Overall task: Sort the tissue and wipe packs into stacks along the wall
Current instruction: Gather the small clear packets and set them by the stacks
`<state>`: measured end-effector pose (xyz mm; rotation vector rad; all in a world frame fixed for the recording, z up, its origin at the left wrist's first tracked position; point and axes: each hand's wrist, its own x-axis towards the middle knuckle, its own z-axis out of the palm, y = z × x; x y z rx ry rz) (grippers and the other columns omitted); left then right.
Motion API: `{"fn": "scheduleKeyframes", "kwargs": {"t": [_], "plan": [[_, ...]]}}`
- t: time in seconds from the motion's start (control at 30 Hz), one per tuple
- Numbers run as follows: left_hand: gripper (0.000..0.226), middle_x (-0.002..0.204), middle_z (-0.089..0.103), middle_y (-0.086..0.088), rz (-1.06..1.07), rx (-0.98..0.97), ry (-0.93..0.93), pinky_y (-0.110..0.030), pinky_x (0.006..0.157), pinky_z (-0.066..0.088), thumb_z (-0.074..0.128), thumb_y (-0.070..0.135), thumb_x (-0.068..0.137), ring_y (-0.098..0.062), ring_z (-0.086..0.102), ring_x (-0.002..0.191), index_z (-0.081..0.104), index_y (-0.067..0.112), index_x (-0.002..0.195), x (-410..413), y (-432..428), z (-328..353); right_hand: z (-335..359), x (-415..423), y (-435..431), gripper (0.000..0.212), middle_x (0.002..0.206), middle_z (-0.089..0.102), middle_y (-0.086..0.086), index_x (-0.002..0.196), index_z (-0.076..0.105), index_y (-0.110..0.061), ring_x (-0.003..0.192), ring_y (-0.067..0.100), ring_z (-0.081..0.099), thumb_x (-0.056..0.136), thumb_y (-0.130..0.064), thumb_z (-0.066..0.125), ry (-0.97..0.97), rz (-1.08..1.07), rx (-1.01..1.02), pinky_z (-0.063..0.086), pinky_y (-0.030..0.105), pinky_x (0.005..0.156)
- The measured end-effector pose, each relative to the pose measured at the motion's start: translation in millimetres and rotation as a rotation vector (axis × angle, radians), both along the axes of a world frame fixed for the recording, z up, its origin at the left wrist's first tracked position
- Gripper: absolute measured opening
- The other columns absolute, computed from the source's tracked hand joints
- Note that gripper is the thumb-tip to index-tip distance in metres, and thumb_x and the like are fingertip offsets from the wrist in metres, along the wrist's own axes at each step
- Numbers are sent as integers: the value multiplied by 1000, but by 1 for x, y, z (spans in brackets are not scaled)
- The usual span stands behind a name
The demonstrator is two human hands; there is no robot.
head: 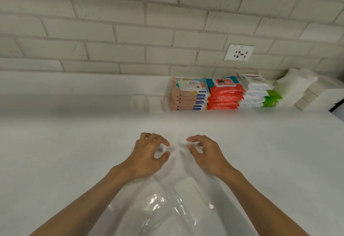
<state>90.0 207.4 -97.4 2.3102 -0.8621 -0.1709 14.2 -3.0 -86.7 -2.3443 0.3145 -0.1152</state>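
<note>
The left hand and right hand, fingers curled, pinch a clear plastic bag at lower centre. The stacked wipe packs sit at upper right against the wall, well apart from both hands.

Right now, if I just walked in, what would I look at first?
The bright stacks of packs jump out: a peach stack, an orange-red stack and a white-and-green stack, side by side against the brick wall at the back right of the white counter. Up close, the left hand and right hand hover with curled fingers, with crinkly clear plastic under the wrists.
</note>
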Motion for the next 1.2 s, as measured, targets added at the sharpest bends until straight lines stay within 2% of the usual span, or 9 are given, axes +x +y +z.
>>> {"fn": "scheduleKeyframes", "kwargs": {"t": [0.13,0.33,0.47,0.63,0.7,0.8,1.0,1.13,1.2], "plan": [[25,119,53,21,-97,43,13,-33,104,33,56,44,89,-13,33,119,57,38,114,-27,4,-3,-8,-33,-2,23,120,59,-12,116,65,-29,97,-2,54,93,-31,62,47,3,27,38,2,80],[28,114,55,20,-159,100,38,-26,100,37,59,44,88,-11,36,111,58,36,115,-65,9,-1,-18,-67,6,28,120,61,-11,117,64,-29,104,3,55,89,-32,67,99,9,42,44,19,96],[31,109,57,19,-170,176,41,-25,93,43,58,48,87,-9,40,106,56,35,116,-93,12,5,-23,-84,16,39,123,56,-11,121,59,-31,116,11,52,85,-39,70,126,24,-11,42,26,103],[53,113,56,13,-185,479,-5,-27,86,42,58,63,80,-14,40,106,49,33,123,-120,18,14,-25,-97,30,68,134,43,-4,138,43,-29,124,19,39,79,-46,73,202,63,-158,36,29,105],[65,116,56,8,-188,593,-15,-29,85,41,58,68,76,-17,40,109,47,31,129,-129,19,15,-26,-98,33,72,135,41,-2,140,39,-28,125,20,39,79,-43,75,203,51,-150,36,32,106],[75,116,54,3,-171,662,-42,-30,81,39,62,67,72,-20,39,109,46,25,131,-141,14,13,-30,-98,33,76,133,42,-1,141,36,-28,124,21,43,79,-36,78,203,13,-78,40,32,105],[82,123,54,3,-101,650,40,-31,88,44,73,62,68,-19,39,111,44,22,133,-151,4,1,-28,-98,29,87,129,50,2,143,31,-26,116,21,52,73,-26,83,202,-48,20,46,31,97],[79,114,56,5,-39,560,145,-29,79,44,77,58,63,-17,39,106,46,22,126,-149,3,-2,-28,-98,21,96,127,58,5,145,26,-26,114,24,57,70,-21,86,220,-97,100,49,35,96],[66,105,57,7,-7,515,190,-29,76,45,77,53,64,-16,41,102,50,22,115,-149,0,0,-27,-101,16,97,125,58,7,146,24,-27,110,25,59,71,-19,85,227,-121,151,49,30,90]]}}
